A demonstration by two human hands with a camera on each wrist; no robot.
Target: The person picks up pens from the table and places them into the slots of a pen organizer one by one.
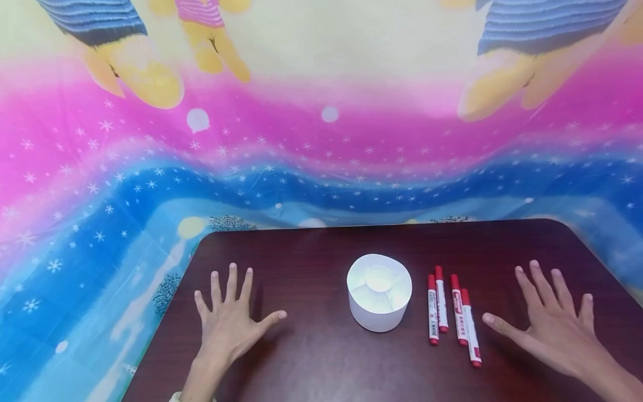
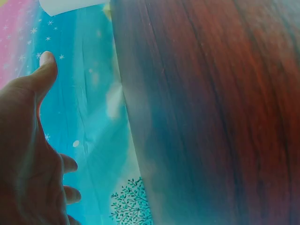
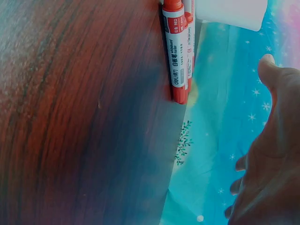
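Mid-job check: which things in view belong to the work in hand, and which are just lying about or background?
Probably for the job:
White round container with inner compartments
Four white-barrelled, red-capped markers, lying right of it

Probably just surroundings:
Dark reddish-brown, wood-grained table beneath them
Pink-and-blue, snowflake-printed sheet behind

I had a white tub (image 1: 379, 319) upright before me, divided inside. Four white markers (image 1: 459, 310) with red caps lay just right of it, in two pairs.

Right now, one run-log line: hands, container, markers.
left hand: spread, empty | right hand: spread, empty | white divided container: upright on table | four red-capped markers: lying between container and right hand
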